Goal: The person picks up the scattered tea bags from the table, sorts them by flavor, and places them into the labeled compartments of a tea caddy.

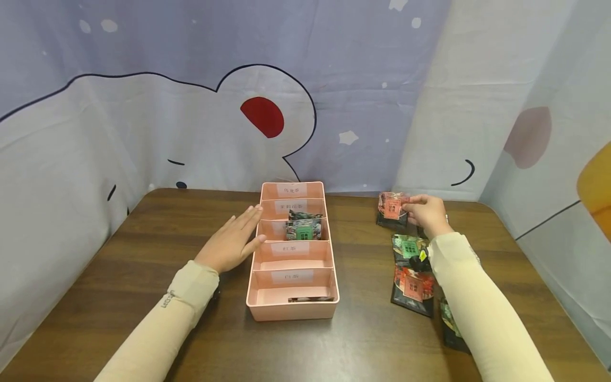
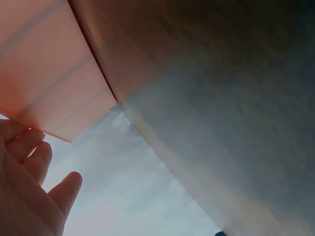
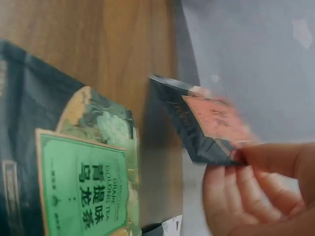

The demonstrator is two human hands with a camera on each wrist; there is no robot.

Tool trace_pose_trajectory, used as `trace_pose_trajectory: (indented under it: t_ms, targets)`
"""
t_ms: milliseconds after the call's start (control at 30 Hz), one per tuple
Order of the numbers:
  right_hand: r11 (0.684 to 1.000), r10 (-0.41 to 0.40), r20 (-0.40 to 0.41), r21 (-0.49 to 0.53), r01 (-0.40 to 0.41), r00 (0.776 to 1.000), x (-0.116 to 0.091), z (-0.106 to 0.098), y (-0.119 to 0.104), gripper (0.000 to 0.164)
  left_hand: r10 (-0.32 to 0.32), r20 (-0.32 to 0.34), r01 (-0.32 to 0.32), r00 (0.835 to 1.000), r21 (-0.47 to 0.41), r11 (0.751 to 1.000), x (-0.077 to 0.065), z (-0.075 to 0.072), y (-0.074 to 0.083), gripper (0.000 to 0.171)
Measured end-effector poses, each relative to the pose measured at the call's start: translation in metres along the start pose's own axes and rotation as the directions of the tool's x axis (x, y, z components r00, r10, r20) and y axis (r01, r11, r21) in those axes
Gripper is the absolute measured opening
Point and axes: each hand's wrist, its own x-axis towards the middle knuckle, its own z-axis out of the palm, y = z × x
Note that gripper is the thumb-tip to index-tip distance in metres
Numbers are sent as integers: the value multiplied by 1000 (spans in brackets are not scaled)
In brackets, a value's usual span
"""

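A tea sachet with a red-orange label [image 3: 216,118] is pinched between the thumb and fingers of my right hand [image 1: 428,215], at the far right of the table. In the right wrist view it is tilted up off the wood. Just below it lies a green-labelled oolong tea sachet [image 3: 86,182]. My left hand [image 1: 231,241] rests with straight fingers against the left side of a pink divided box [image 1: 293,313]. Inside that box, a green-labelled sachet [image 1: 304,231] stands in the middle compartment, a dark sachet [image 1: 305,215] in the one behind, and another sachet [image 1: 311,299] in the front one.
On the right of the wooden table [image 1: 363,339] lie more sachets: a red-labelled one [image 1: 412,291] and a green one [image 1: 451,323] partly under my right forearm. Paper labels mark the box's compartments. A printed cloth [image 1: 358,95] hangs behind the table.
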Motion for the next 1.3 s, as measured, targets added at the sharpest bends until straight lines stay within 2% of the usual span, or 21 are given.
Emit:
trace_pose_trajectory:
  t_ms: [167,333,533,733,967,1300]
  targets:
    - [992,-120,9,32,119,993,-11,5,-5,32,1,-5,-1,1000,-1,1000,0,0,0,73]
    - [977,-206,-6,49,206,979,-24,11,-11,31,3,-11,-3,1000,2,1000,-1,1,0,73]
    - [959,-240,-16,150,239,971,-41,20,-21,33,2,-10,-2,1000,7,1000,-1,2,-1,73]
    - [918,-303,-26,259,299,953,-57,30,-30,30,-1,-6,1,1000,11,1000,0,2,0,73]
    - [891,-371,5,283,354,929,-79,42,-39,27,7,-6,-7,1000,44,999,0,1,-1,74]
    - [839,-443,34,369,401,896,-102,62,-49,20,6,3,-6,1000,71,997,0,1,-1,74]
